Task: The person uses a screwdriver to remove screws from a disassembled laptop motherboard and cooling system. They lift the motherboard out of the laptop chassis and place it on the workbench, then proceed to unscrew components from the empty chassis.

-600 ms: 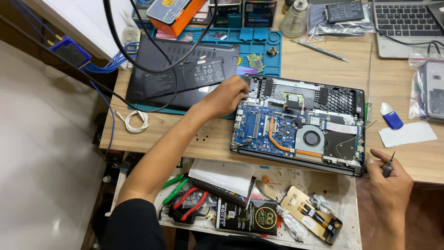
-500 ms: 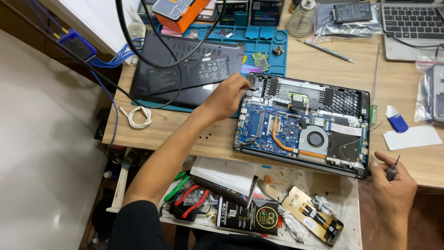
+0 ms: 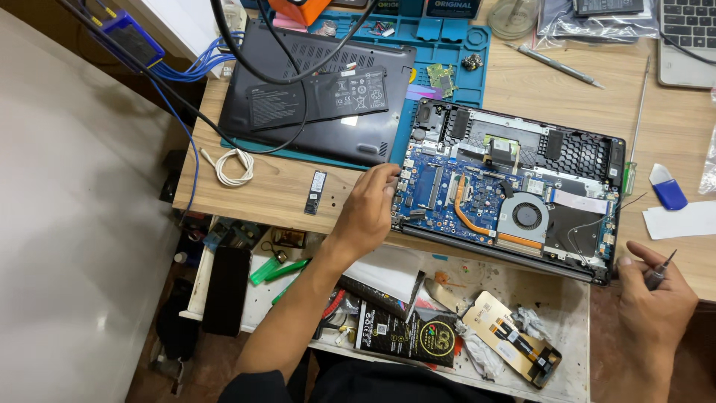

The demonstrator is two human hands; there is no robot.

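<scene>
**Left hand slides down to the laptop's near-left corner**

The opened laptop (image 3: 507, 194) lies bottom-up on the wooden desk (image 3: 283, 190), its blue board, copper heat pipe and round fan (image 3: 526, 216) exposed. Half a second ago the left hand (image 3: 369, 209) rested on the upper left edge of the chassis; it now sits lower, fingers curled and pressed together against the left side of the board, near the memory slot. I judge this as a shift of grip to steady or nudge the machine, not a part coming free, since nothing shows between the fingers.

The right hand (image 3: 656, 291) stays off the front right corner, pinching 1 small screwdriver (image 3: 661, 270) with its tip up, clear of the laptop as before.

Just left of the left hand lies a narrow black storage stick (image 3: 317, 191). The detached bottom cover (image 3: 317, 97) lies on the blue mat (image 3: 447, 52) behind. Below the desk edge, an open drawer (image 3: 574, 298) holds loose parts.
</scene>
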